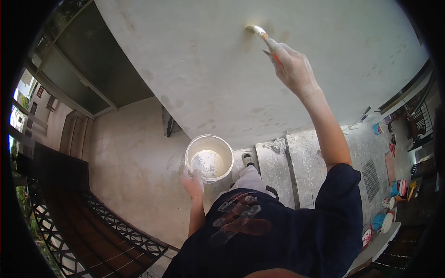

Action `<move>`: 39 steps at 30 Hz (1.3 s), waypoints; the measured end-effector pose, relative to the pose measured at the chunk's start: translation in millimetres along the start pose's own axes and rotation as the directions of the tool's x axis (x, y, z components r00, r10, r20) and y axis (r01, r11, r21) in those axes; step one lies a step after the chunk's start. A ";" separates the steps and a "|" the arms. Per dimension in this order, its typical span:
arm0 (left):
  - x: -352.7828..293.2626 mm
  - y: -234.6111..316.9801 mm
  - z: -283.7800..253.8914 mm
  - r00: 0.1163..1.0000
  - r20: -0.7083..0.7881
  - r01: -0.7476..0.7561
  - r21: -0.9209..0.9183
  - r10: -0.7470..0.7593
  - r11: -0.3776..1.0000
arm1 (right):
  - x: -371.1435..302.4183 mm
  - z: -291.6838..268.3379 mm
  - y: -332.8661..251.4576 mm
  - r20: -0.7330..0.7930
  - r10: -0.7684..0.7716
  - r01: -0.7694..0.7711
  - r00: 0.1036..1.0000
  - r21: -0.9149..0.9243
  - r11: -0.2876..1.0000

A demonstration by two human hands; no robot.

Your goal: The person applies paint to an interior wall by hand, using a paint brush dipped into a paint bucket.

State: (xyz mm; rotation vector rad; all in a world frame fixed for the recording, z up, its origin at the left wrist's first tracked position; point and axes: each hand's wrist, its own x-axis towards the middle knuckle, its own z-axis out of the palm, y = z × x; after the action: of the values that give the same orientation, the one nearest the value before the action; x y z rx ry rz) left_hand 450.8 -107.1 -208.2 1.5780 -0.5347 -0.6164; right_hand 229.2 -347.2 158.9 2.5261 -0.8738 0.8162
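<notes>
My right hand (293, 67), dusted white, is closed around the handle of a paintbrush (259, 32). The brush's pale, paint-coated bristles touch the light grey wall (199, 78) in front of me, beside a damp-looking yellowish patch. Low on my left, my left hand (192, 182) grips the near rim of a white bucket (231, 157), thumb on the inside. The bucket tilts toward me and its inner wall is smeared with white. A little whitish paint (207, 162) shows at its bottom. The fingers beneath the bucket are partly hidden.
Grey stone steps (276, 171) run beside my sandalled foot (248, 160). To the right stand several paint buckets (382, 223) near a metal floor grate (370, 180). A dark metal railing (111, 217) curves along the lower left, and a glass door (88, 69) stands at the upper left.
</notes>
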 end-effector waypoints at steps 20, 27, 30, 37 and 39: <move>-12.4 63.0 -11.5 0.905 0.055 -0.371 0.587 0.421 0.719 | -113.6 124.1 -135.5 0.814 -0.438 -0.008 0.381 0.476 0.879; -17.9 57.5 -11.6 0.911 0.075 -0.360 0.625 0.405 0.693 | -86.8 112.3 -127.3 0.885 -0.444 -0.193 0.142 0.464 0.864; -21.4 63.0 -8.8 0.894 0.094 -0.405 0.589 0.438 0.699 | -65.7 99.5 -126.4 0.896 -0.439 -0.183 0.074 0.445 0.877; -21.6 61.2 -2.8 0.886 0.112 -0.418 0.612 0.449 0.672 | -44.4 70.1 -99.0 0.866 -0.431 -0.318 0.252 0.495 0.809; -19.9 53.9 -0.9 0.919 0.076 -0.355 0.587 0.387 0.727 | -50.5 69.9 -75.4 0.758 -0.381 -0.431 0.529 0.627 0.649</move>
State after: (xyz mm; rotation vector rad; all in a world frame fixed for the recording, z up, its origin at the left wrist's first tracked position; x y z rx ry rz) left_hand 437.4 -98.4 -153.0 1.9857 -1.0518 -0.0844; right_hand 273.9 -301.8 63.7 3.8278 -0.9204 -0.3413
